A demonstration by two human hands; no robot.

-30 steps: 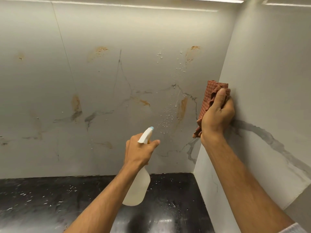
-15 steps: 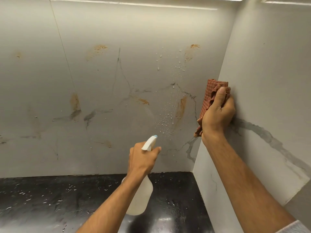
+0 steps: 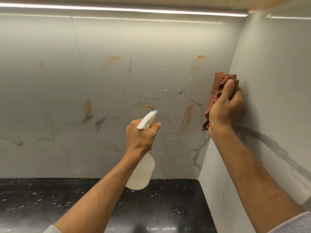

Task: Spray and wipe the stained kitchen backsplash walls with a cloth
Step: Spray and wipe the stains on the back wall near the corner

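Back wall (image 3: 50, 91) streaked with orange-brown stains (image 3: 188, 115); water droplets (image 3: 173, 126) cluster near its right edge, by corner with side wall (image 3: 272, 68). Red cloth (image 3: 218, 91) bunched in right hand (image 3: 225, 110), fingers clenched, pressed against side wall at corner. Left hand (image 3: 141, 138) gripping white spray bottle (image 3: 141, 174), nozzle toward droplets, above black wet counter (image 3: 42, 199).

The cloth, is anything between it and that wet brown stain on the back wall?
Nothing visible. The cloth in the right hand sits at the corner, and only bare wall lies between it and the wet stain. The spray bottle is lower left.
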